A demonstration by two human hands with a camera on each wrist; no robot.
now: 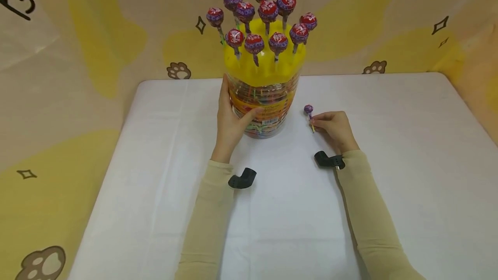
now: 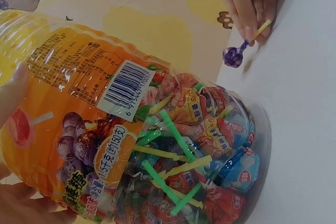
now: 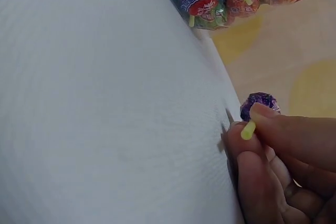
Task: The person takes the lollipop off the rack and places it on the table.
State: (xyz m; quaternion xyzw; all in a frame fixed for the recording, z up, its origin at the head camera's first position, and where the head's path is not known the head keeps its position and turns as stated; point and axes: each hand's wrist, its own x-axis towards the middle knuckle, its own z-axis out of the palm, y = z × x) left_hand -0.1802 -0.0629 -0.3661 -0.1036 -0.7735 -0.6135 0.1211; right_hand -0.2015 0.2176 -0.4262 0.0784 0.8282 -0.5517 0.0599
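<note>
A big clear plastic jar (image 1: 278, 94) of wrapped lollipops stands on the white table, under a yellow top (image 1: 256, 76). Several purple-and-red lollipops (image 1: 254, 44) stick upright out of that top. My left hand (image 1: 228, 124) grips the jar's left side, thumb across the front. To the right of the jar, my right hand (image 1: 335, 128) pinches a small purple lollipop (image 1: 308, 109) by its yellow stick, head upward, low over the table. In the right wrist view the stick's end (image 3: 248, 131) shows between thumb and fingers. The left wrist view shows the orange label (image 2: 52, 87) and a barcode (image 2: 126, 90).
The table (image 1: 186, 206) has a white cover and rounded back corners. Behind it hangs a yellow-and-beige patterned cloth (image 1: 350, 16), close to the jar's back. Black wrist cameras stick out from the left sleeve (image 1: 206, 224) and right sleeve (image 1: 373, 215).
</note>
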